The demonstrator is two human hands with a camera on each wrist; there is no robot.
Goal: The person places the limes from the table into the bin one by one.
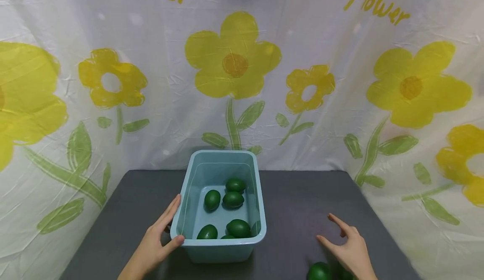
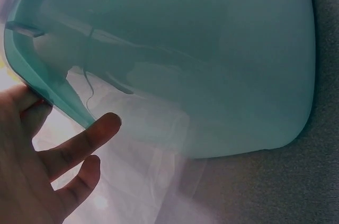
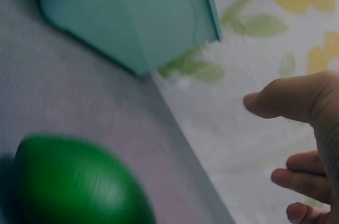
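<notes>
A light blue plastic bin (image 1: 217, 250) holds several smooth, dark green oval fruits (image 1: 233, 200). At the bin's left side, my left hand (image 1: 153, 238) rests against the rim with straight fingers, its thumb at the near left corner. The left wrist view shows that hand's fingertips (image 2: 108, 124) by the rim and outer wall. To the right of the bin, my right hand (image 1: 349, 246) is raised with thumb and fingers spread apart, holding nothing. Below it lies a green fruit (image 1: 319, 271), seen large in the right wrist view; another is partly hidden behind the hand.
The bin stands on a dark grey tabletop (image 1: 295, 213). A white curtain (image 1: 166, 124) with yellow flowers hangs behind the table and along both sides.
</notes>
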